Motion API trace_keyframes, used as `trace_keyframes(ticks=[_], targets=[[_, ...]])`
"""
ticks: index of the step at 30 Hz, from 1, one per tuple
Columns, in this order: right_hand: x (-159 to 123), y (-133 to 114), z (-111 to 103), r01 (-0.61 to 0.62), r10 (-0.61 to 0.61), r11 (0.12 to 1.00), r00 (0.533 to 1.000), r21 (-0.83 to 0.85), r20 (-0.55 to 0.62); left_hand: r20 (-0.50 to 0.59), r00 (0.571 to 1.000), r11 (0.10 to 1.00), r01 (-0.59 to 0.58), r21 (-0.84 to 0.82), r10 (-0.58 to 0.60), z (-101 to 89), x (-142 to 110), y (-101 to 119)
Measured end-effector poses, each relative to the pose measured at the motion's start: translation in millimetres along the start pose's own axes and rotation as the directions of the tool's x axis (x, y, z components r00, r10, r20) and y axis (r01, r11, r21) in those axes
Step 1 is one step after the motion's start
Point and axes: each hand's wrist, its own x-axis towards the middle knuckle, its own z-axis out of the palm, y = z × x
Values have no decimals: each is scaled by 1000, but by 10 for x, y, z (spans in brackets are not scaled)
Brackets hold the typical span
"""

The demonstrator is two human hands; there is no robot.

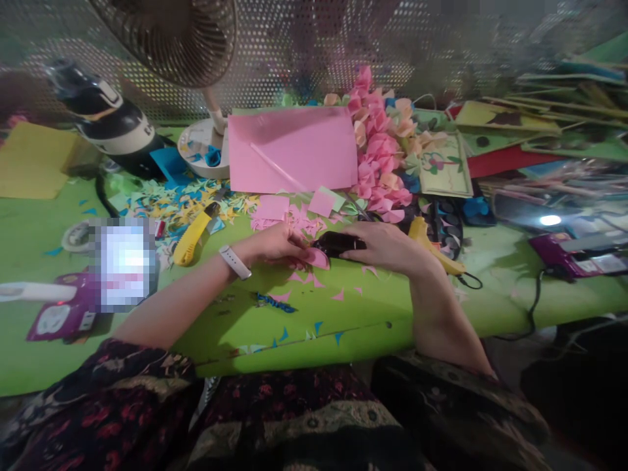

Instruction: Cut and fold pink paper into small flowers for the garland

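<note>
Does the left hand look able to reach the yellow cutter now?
Probably yes: the yellow cutter lies uncovered, and nothing tall appears between it and the left hand, though that hand may first need to release the pink paper piece.

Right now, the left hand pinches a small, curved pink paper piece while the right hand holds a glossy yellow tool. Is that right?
One colour is wrong: the head view shows the right hand holding a glossy black tool, while the left hand does pinch the small, curved pink paper piece.
</note>
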Motion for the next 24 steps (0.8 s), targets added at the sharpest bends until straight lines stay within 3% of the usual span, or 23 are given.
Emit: trace_keyframes(ticks=[8, 15, 21, 24], targets=[[-11, -19, 6, 34, -34, 999, 999, 26, -7, -20, 1000, 998, 17, -66, -19, 6, 35, 13], [-13, -67, -59, -10, 9, 1000, 999, 26, 39, -47, 999, 990, 14, -139, -21, 23, 52, 16], [69, -109, -18, -39, 72, 975, 987, 219, -144, -112, 991, 983, 46, -177, -67, 50, 104, -28], [148, -117, 52, 18, 61, 950, 968, 311, -243, -139, 989, 980, 26, -200, -54, 46, 140, -55]])
